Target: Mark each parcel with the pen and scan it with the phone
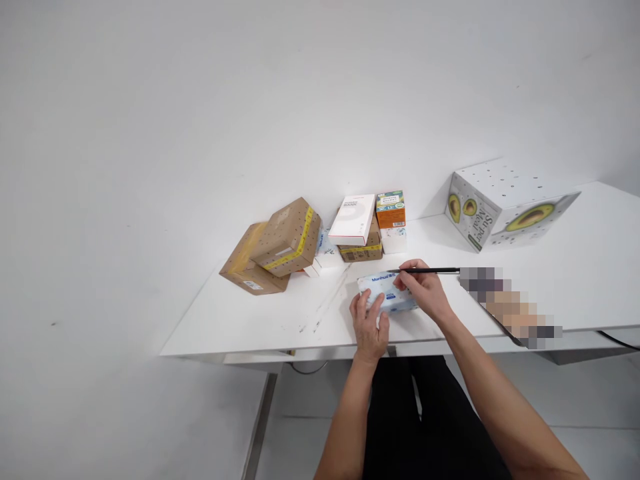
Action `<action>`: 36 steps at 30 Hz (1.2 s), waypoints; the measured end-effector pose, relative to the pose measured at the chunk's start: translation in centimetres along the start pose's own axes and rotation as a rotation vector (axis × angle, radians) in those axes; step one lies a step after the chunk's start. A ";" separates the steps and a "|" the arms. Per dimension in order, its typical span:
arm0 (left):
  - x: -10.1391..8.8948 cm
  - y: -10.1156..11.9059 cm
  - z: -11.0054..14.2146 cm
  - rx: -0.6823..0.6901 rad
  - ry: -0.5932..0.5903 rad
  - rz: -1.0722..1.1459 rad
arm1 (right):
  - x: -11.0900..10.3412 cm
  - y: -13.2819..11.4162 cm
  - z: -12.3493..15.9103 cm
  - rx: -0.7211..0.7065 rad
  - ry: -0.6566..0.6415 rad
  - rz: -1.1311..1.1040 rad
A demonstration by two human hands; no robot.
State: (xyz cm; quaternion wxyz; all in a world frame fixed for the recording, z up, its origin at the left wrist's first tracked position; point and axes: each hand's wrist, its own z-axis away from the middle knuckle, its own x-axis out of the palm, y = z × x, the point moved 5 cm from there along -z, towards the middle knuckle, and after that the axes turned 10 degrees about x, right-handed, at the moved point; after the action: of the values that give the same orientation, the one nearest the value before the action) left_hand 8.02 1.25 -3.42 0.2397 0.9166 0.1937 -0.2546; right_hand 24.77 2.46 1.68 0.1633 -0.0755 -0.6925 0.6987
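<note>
A white and light-blue soft tissue pack (391,295) lettered "Manhua" lies on the white table, close to its front edge. My left hand (370,323) grips its lower left side, with the fingers spread over the top and the thumb at the near edge. Over the pack's upper right corner is my right hand (420,288), closed around a thin black pen-like stick (433,270). The stick lies nearly level, its narrow end pointing left over the pack's top edge. I cannot make out whether its tip touches the pack.
Two taped brown cartons (287,237) lean together at the left. Behind the pack, a white power bank box (353,219) tops a small carton, beside an orange-green box (391,208). A large avocado-print box (500,200) stands back right. A pixelated flat object (505,303) lies right.
</note>
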 end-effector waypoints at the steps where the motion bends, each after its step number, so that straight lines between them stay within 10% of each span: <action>1: 0.0 0.0 -0.1 -0.004 -0.005 -0.008 | 0.1 0.6 -0.3 0.017 0.014 0.011; 11: 0.3 0.1 -0.2 -0.012 -0.011 -0.053 | 0.4 1.2 0.3 -0.127 0.091 0.430; 36: 0.1 0.2 -0.4 -0.007 -0.015 -0.076 | 0.8 1.1 0.2 -0.194 0.107 0.471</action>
State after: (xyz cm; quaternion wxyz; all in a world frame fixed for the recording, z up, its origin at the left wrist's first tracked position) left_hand 8.37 1.30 -3.15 0.2344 0.9060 0.2273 -0.2695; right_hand 23.84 2.50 0.66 0.0246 -0.2869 -0.7100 0.6427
